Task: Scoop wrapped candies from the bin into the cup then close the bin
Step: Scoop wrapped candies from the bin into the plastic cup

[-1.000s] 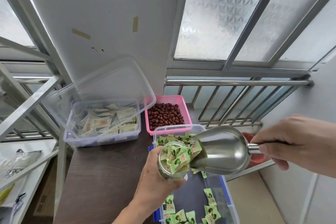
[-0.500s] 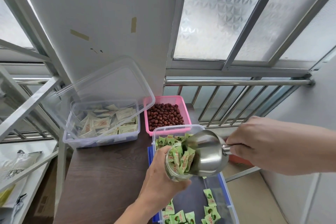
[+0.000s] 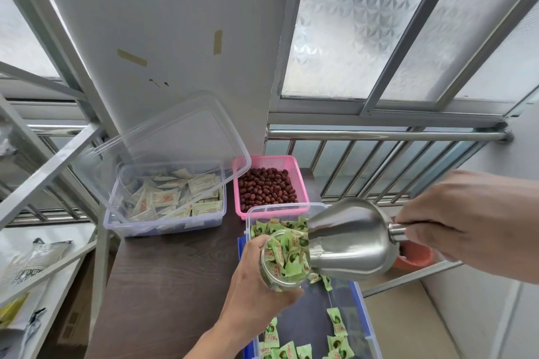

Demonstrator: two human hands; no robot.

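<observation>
**Item: cup under scoop, over open bin**

Cup [image 3: 284, 261]: clear, filled w/ green wrapped candies [image 3: 287, 253], tilted toward the scoop, held above the bin [image 3: 368, 326]. Your left hand [image 3: 256, 285]: fingers wrapped round cup from the left & below. Scoop [image 3: 350, 240]: steel, mouth tipped down at cup rim, touching or just short of it, can't tell. Your right hand [image 3: 466, 213]: fingers closed on scoop handle. Bin: clear w/ blue edge, open, more candies loose inside, sits on dark table [image 3: 163, 285]. Behind bin: pink basket [image 3: 271, 188] of red dates. Left of that: clear box [image 3: 166, 201] of sachets, lid [image 3: 172, 143] propped open.
</observation>
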